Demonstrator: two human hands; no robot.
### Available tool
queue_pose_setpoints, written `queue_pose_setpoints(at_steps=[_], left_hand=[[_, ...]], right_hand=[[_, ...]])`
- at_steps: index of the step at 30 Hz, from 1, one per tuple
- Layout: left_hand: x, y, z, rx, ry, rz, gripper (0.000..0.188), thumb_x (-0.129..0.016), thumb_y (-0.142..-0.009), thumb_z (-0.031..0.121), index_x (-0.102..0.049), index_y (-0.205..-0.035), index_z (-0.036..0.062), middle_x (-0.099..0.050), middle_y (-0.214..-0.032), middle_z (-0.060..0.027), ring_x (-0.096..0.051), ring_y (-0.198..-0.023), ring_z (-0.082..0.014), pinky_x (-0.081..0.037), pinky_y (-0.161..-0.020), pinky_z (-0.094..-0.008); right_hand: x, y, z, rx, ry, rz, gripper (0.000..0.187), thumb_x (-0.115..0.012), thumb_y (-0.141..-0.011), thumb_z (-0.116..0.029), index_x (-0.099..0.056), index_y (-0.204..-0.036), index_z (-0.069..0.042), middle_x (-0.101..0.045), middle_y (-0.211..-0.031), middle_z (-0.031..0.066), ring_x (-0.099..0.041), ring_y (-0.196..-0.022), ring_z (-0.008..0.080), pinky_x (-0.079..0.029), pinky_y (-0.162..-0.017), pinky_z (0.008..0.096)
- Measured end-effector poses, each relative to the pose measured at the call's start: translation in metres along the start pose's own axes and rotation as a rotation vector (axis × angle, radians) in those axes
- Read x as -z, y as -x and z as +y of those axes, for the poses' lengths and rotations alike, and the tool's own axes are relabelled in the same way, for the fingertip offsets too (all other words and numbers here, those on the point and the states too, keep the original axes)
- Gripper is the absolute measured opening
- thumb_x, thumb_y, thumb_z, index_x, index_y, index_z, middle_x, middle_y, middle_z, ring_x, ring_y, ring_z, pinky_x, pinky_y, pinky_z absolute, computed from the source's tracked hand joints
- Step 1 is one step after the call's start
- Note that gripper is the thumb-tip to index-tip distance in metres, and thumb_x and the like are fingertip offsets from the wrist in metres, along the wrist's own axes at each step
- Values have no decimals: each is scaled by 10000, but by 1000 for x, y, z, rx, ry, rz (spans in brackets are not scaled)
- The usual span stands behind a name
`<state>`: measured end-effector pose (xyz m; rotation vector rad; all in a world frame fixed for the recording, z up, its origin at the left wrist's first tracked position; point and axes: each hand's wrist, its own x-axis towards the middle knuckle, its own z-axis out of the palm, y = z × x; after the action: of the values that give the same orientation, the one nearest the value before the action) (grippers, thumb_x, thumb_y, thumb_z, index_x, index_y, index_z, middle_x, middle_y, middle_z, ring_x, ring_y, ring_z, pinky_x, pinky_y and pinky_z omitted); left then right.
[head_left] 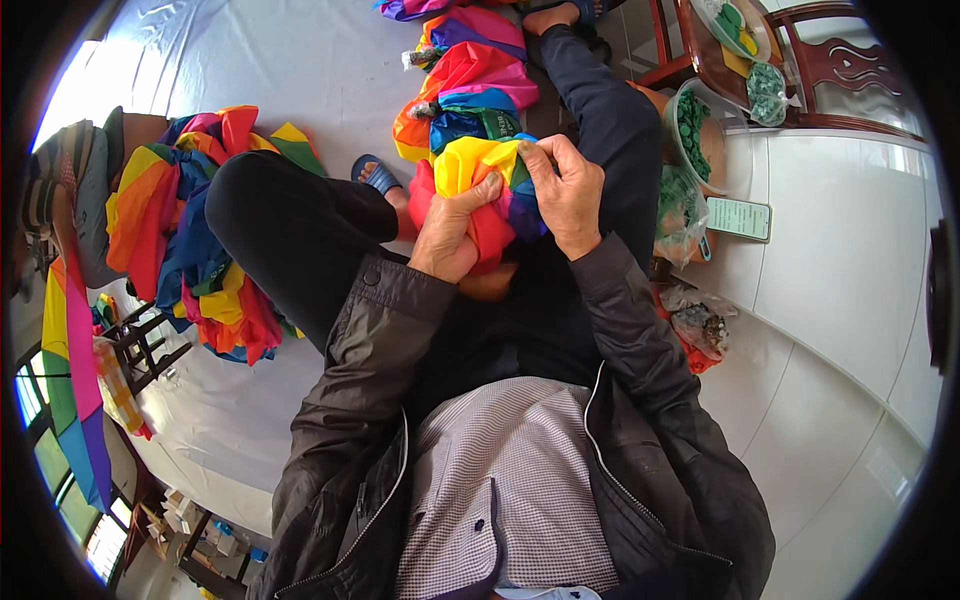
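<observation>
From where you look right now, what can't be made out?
Head view:
Left hand: most fingers, hidden by its back and shiny multicoloured cloth.
Right hand: whether it pinches anything besides cloth, hidden by its grip.
Rainbow cloth row: far end, cut off by top edge.
Green pieces in clear plastic tub: shapes too small.

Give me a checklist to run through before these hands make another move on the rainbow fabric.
1. Left hand on the rainbow fabric: ok, the thumb presses on its yellow part.
2. Right hand on the same piece: ok, the thumb and fingers pinch its upper right side.
3. Held fabric smooth: not ok, it is bunched, with yellow, red and purple folds showing.
4. Held fabric separate from the row of bunched fabric beyond it: cannot tell, they overlap in view.
5. Blue slipper on the left foot off that row: ok, a gap shows between them.
</observation>
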<state>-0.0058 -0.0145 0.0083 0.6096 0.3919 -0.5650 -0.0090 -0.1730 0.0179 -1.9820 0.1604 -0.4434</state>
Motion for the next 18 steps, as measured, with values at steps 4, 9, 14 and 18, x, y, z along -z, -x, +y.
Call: queue_pose_setpoints(at_steps=[4,9,14,18], left_hand=[[1,0,-3,8,51,-4,362,-678,-960,-25,-600,-1308,34,-686,-1201,-53,-671,-1098,-168,-537,-982,-303],[5,0,-5,27,96,-35,367,-674,-966,-18,-593,-1320,39,-684,-1213,-54,-669,-1105,-166,-538,-987,-309],[6,0,-6,55,119,-38,364,-664,-972,-16,-590,-1324,42,-682,-1224,-56,-668,-1114,-170,-537,-994,-315],[2,-2,-10,63,102,-37,366,-662,-975,-4,-588,-1330,46,-680,-1233,-56,-667,-1123,-176,-533,-1009,-329]], right_hand=[[-1,-1,-1,58,36,-21,218,-753,-959,-188,-648,-871,-18,-656,-693,134,-660,-574,251,-491,-536,326],[-3,1,4,102,30,-50,209,-742,-963,-177,-641,-862,-26,-654,-705,158,-690,-630,321,-502,-541,346],[-4,1,10,80,5,-99,217,-738,-965,-182,-639,-852,-26,-646,-698,171,-694,-643,338,-507,-544,362],[1,0,12,76,28,-99,237,-728,-973,-202,-636,-843,-27,-642,-693,176,-692,-645,348,-504,-542,373]])
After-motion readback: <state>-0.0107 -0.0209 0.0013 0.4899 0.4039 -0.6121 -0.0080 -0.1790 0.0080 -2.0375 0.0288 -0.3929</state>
